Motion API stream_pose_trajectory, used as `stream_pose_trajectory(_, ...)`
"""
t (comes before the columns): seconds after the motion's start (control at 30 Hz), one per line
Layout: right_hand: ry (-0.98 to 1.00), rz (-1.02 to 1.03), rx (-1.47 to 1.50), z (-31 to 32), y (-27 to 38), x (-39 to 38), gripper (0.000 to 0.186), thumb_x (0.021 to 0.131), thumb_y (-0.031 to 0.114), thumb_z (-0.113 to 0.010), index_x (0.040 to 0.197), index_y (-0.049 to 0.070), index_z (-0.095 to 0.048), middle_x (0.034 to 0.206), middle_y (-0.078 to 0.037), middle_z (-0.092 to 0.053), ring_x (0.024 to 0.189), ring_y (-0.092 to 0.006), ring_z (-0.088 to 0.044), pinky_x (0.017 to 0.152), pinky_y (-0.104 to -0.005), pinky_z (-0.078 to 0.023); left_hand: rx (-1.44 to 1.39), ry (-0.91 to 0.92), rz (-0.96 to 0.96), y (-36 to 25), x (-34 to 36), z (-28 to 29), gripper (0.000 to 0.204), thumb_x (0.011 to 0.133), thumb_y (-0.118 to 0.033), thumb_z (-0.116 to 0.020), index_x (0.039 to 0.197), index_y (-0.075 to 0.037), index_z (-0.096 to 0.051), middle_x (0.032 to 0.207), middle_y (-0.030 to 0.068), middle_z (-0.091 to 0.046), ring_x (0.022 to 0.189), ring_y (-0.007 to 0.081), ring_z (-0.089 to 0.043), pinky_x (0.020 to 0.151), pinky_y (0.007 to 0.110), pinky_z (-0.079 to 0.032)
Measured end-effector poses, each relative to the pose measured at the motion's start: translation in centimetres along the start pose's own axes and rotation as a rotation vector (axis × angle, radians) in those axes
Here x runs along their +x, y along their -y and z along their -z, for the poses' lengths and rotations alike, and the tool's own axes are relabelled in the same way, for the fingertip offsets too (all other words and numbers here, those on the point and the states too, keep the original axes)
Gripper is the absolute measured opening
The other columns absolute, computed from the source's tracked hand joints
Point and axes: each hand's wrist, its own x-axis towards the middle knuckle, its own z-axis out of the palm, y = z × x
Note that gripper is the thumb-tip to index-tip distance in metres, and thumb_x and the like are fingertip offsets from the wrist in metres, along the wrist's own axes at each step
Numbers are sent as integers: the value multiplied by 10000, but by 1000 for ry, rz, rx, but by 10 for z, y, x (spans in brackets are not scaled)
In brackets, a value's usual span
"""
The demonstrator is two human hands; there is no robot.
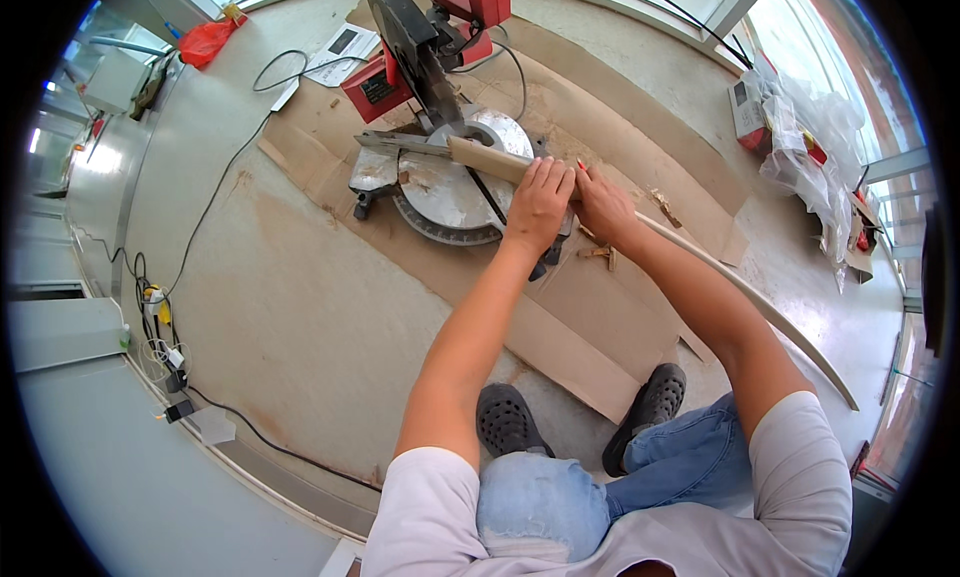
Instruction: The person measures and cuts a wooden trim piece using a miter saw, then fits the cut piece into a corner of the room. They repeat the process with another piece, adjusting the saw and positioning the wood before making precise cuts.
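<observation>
A long, narrow wooden strip [488, 160] lies across the round metal table [445, 192] of a red and black miter saw [425, 62]. Its far end reaches the saw's fence beside the blade guard, and its other end runs out past my right arm toward the floor at the right. My left hand [541, 199] lies over the strip, fingers bent down around it. Close beside it, my right hand [606, 209] is closed on the strip too. A small red tip [582, 165] shows by the right hand's fingers; its kind is hidden.
Flattened cardboard [600, 322] with wood offcuts [598, 255] lies under the saw. A black cord [215, 202] crosses the floor at left toward tangled plugs [160, 307]. Plastic wrapping [815, 157] and a box [748, 112] stand at right, a red bag [208, 42] at far left.
</observation>
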Motion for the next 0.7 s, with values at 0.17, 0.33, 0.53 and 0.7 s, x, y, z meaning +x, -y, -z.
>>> stream_pose_trajectory(0.17, 91, -20, -25, 10, 8, 4, 416, 833, 211, -741, 1136, 30, -520, 1099, -145, -588, 1058, -351, -608, 844, -450, -508, -183, -41, 734, -54, -75, 42, 622, 837, -214, -730, 1349, 24, -468, 1246, 209, -544, 1185, 385, -511, 1042, 450, -393)
stream_pose_trajectory(0.33, 75, -25, 6, 17, 0, 5, 416, 823, 196, -749, 1124, 22, -520, 1085, -148, -588, 1052, -355, -606, 835, -452, -503, -558, 191, 1440, -86, -120, 12, 632, 850, -224, -768, 1286, 84, -431, 1040, 217, -594, 1035, 307, -595, 923, 441, -462)
stream_pose_trajectory(0.53, 26, -17, -29, 10, 3, 3, 391, 819, 210, -749, 1074, 26, -516, 1057, -142, -584, 1028, -353, -608, 816, -455, -501, -1029, -102, 1667, -82, -88, -8, 388, 867, -147, -708, 1076, 33, -436, 858, 135, -609, 645, 194, -610, 562, 323, -488)
stream_pose_trajectory(0.7, 27, 3, -15, 10, 5, 3, 372, 844, 210, -732, 1071, 15, -511, 1057, -159, -574, 1029, -345, -614, 833, -448, -515, -921, -20, 1504, -64, -129, -35, 457, 818, -132, -704, 1144, 61, -449, 983, 147, -612, 877, 241, -600, 829, 381, -490)
